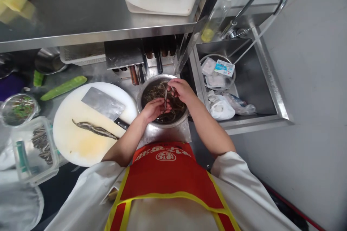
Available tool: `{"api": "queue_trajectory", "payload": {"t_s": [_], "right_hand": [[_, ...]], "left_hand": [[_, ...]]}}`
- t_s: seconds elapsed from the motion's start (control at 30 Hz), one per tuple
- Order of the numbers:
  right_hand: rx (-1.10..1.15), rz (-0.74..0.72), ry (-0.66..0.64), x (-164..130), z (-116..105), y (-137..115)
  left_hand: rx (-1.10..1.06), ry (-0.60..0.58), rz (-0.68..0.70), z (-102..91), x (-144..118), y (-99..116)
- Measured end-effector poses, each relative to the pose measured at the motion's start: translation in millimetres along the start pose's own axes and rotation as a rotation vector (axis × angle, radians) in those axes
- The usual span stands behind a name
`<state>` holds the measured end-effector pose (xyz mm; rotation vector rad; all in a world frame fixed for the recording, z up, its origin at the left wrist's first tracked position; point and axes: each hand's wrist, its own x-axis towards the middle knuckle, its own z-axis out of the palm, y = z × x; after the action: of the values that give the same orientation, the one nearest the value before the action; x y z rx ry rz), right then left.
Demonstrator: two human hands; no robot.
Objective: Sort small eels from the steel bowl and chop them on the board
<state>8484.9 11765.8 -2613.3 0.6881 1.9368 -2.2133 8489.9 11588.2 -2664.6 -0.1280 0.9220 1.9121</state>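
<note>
Over a round steel bowl [140, 98] of dark water with thin strands in it, both hands are at work on a slender dark strip [166, 97] that looks like eel. My right hand [181, 89] pinches its upper end. Lower down, my left hand [155, 110] has its fingers curled round the strip's other end. To the left lies a round white cutting board [81, 153], bearing a cleaver [103, 103] with a black handle and a long dark, striped eel-like piece [94, 128]. My left forearm passes over the board's right edge.
A clear plastic box [35, 148] with dark strips stands left of the board, beside a bowl of greens [19, 110]. Behind are a cucumber-like green piece [63, 87] and a knife rack [124, 56] under a steel shelf [97, 38]. A sink [260, 94] with bagged packages is at right.
</note>
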Motion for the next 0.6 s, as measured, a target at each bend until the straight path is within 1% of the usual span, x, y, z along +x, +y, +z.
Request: {"api": "queue_trajectory", "payload": {"t_s": [0.1,0.33,0.43,0.53,0.6], "right_hand": [[0.029,0.012,0.028,-1,-3,1],[0.075,0.011,0.007,-8,-12,11],[0.122,0.015,-0.009,-11,-16,16],[0.23,0.057,-0.031,-16,-18,18],[0.326,0.124,-0.046,-21,-17,18]], "left_hand": [[0.018,0.009,-0.025,-3.0,-8,2],[0.095,0.19,0.015,-14.0,-23,11],[0.142,0.248,0.026,-18.8,-26,14],[0.208,0.306,0.091,-23.2,-26,16],[0.32,0.378,0.169,-24.7,-24,17]]}}
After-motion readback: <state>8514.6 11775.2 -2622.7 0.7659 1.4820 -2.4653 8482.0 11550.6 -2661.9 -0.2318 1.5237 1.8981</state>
